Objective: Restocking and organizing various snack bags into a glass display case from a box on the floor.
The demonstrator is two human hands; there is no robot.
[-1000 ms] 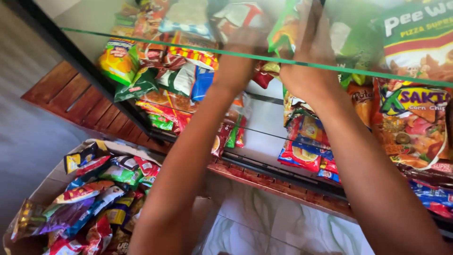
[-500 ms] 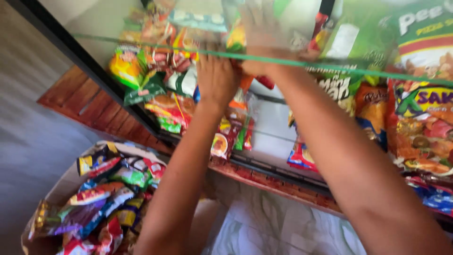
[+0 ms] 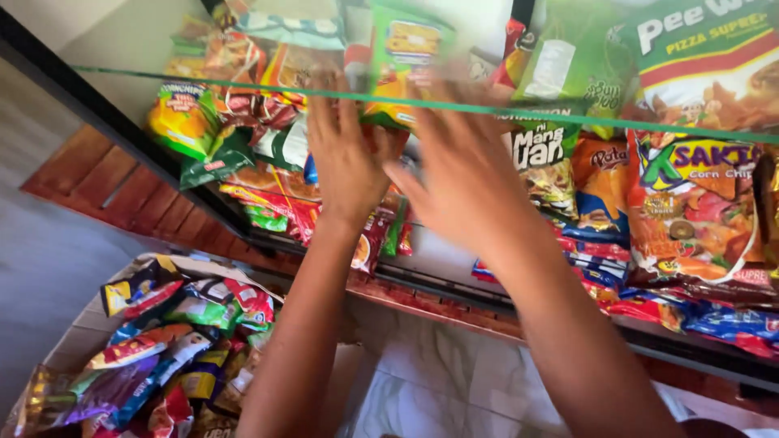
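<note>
Both my arms reach up to a glass shelf [image 3: 568, 118] stacked with snack bags. My left hand [image 3: 345, 154] is spread flat with fingers apart, just under the shelf's green edge. My right hand [image 3: 462, 174] is beside it, also with fingers apart and nothing in its grasp. A blurred green and yellow snack bag [image 3: 403, 57] stands on the glass right above both sets of fingertips. I cannot tell whether the fingertips touch it. Behind my hands lie red and green packets [image 3: 276, 203] on the lower shelf.
Large chip bags [image 3: 690, 203] fill the shelf at right, with a big green bag [image 3: 698, 57] above. A cardboard box [image 3: 77, 341] of mixed snack packets sits on the floor at lower left. A wooden ledge [image 3: 430, 312] runs under the case, above a white cloth.
My hands have come down and back from the top of the glass shelf, and the fingers have spread apart. The green bag now stands on the shelf above them.
</note>
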